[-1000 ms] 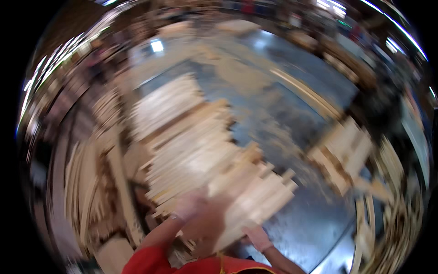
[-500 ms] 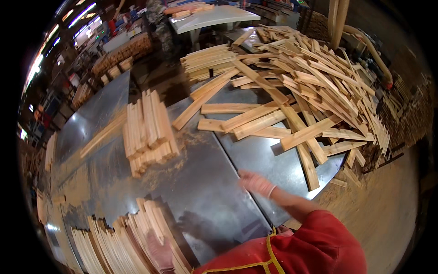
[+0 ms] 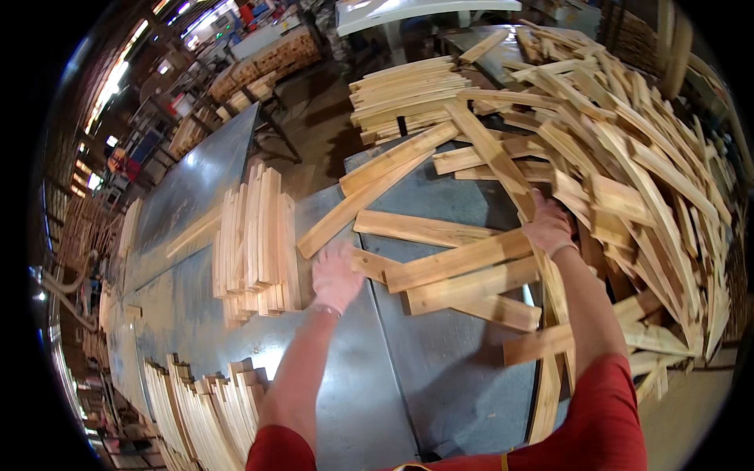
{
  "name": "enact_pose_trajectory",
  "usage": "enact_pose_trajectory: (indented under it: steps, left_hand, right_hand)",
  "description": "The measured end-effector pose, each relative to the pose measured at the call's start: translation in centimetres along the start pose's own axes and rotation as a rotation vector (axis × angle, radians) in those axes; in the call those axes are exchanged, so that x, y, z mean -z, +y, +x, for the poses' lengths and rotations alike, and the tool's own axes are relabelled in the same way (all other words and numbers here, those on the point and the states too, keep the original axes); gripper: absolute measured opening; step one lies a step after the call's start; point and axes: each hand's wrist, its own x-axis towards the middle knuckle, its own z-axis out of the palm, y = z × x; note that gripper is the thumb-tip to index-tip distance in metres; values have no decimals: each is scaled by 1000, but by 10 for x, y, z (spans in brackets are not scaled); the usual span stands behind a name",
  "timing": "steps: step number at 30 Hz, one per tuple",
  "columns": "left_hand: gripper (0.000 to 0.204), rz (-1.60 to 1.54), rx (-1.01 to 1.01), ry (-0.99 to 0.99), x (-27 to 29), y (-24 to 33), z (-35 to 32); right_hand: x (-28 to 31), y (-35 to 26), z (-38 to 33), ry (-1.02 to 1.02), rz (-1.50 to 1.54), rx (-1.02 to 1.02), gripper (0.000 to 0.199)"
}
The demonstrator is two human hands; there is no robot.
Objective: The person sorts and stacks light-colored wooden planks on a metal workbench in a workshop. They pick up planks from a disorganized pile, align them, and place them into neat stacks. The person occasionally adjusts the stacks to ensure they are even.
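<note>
Your right hand [image 3: 551,224] at slanted plank [image 3: 491,153], left edge of plank pile [image 3: 628,149]; left hand [image 3: 338,276] by board [image 3: 373,264], farther left of pile. Can't tell either grip, tbh.

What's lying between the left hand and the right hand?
Loose wooden boards lie on the metal table between the left hand and the right hand; the head view shows this.
</note>
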Motion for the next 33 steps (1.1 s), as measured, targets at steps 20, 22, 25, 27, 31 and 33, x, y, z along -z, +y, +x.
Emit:
enact_pose_trajectory:
  steps: [20,22,25,27,31,33]
  left_hand:
    - [89,-208,1,-133,-13,-36,198]
    - [90,-267,-16,25,-37,-59,146]
    - [95,-259,158,-56,-35,-64,81]
    - [97,-250,297,-173,-30,-71,29]
    - [71,-1188,384,-182,-70,-113,-117]
    - [66,-1852,445,-478,-42,-101,-188]
  right_hand:
    - [-16,28,-171,-515,1391,-240,98]
    - [-16,11,-185,-509,1401,-247,86]
    - [-18,-17,-201,-651,1411,-191,81]
    - [-29,-28,-219,-721,1422,-137,83]
    - [-66,-55,-285,-904,1445,-19,92]
    - [-87,-66,-328,-973,1301,23,91]
